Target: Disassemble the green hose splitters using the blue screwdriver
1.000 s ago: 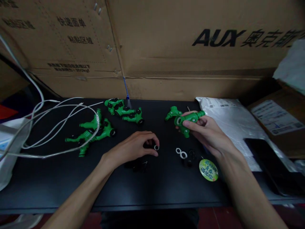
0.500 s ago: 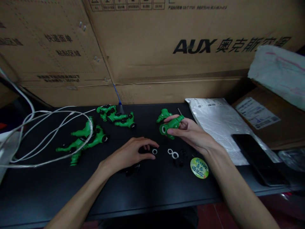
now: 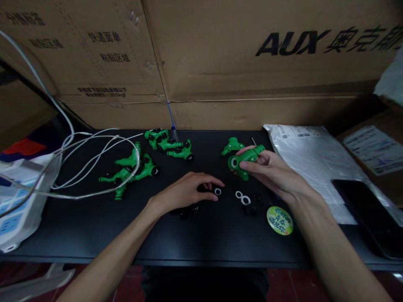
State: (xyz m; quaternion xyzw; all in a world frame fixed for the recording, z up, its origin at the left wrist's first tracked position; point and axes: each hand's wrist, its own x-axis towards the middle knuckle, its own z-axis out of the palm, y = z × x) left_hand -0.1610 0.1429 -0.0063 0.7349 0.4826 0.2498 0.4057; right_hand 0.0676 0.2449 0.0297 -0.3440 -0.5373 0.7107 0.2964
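My right hand [image 3: 267, 167] grips a green plastic branched hose connector [image 3: 248, 157], its round end with a pale ring facing left. Between the thumb and fingertips of my left hand [image 3: 192, 188] is a small black ring-shaped part [image 3: 218, 191] with a white rim, just above or at the tabletop. Two joined-looking white rings [image 3: 243, 198] lie to the right of it, with small black rings [image 3: 257, 199] beside them. Another green connector [image 3: 233, 145] rests behind my right hand. Dark small parts [image 3: 189, 212] lie partly under my left hand.
Several green connectors [image 3: 178, 147] lie at the back left, others [image 3: 132, 170] under white cables [image 3: 94, 195]. A power strip [image 3: 22, 214] stands at left. Right are a round badge [image 3: 280, 220], a phone [image 3: 368, 218] and a silvery mailer [image 3: 308, 167]. A large carton [image 3: 214, 63] stands behind.
The camera view has turned left, so everything appears further right and the power strip shows more. Both hands keep nearly the same pose and their hold.
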